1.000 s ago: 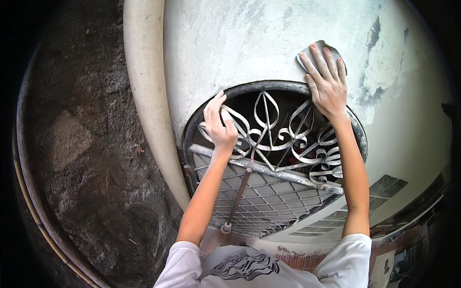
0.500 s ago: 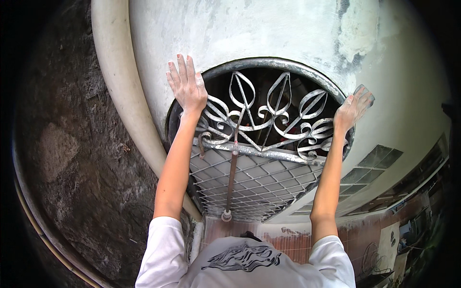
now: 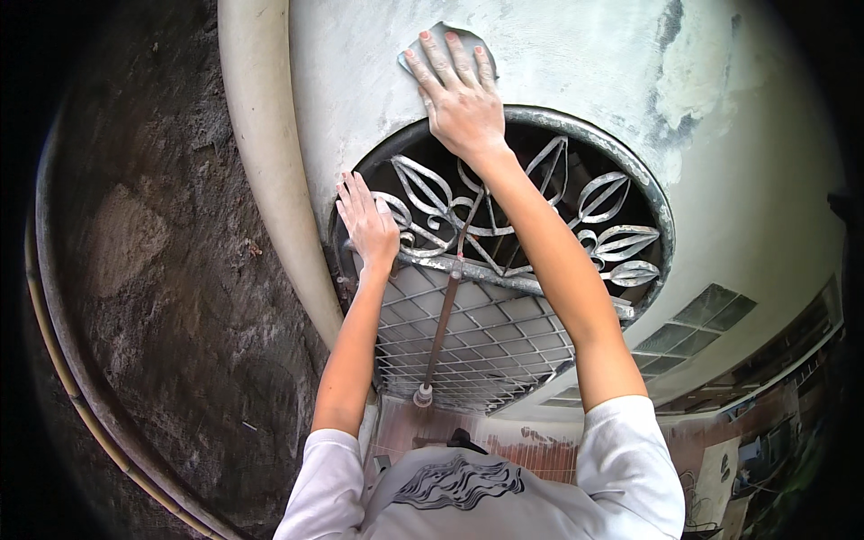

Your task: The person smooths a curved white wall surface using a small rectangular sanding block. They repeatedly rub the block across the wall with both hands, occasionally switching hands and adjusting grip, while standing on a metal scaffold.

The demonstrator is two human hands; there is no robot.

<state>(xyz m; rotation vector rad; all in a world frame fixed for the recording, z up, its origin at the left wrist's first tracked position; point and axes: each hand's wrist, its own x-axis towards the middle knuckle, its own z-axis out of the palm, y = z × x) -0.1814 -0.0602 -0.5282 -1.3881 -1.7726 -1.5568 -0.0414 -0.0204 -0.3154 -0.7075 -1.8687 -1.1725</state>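
1. The fingers of our right hand are outstretched and slightly spread, laid flat over a grey sheet rather than clenched around it.
2. The sheet sits between our palm side and the white wall, just above the dark curved frame.
3. Our left hand is unclenched and holds nothing we can see, its fingers close together and pointing up beside the frame's left side; whether it presses there, we cannot tell.
4. Our right forearm slants up and leftward across the metal scrolls; our left forearm rises more steeply beside the mesh.
5. Our white shirt carries a print of black wavy lines.
6. Farther left, a pale pipe borders rough, dark ground.
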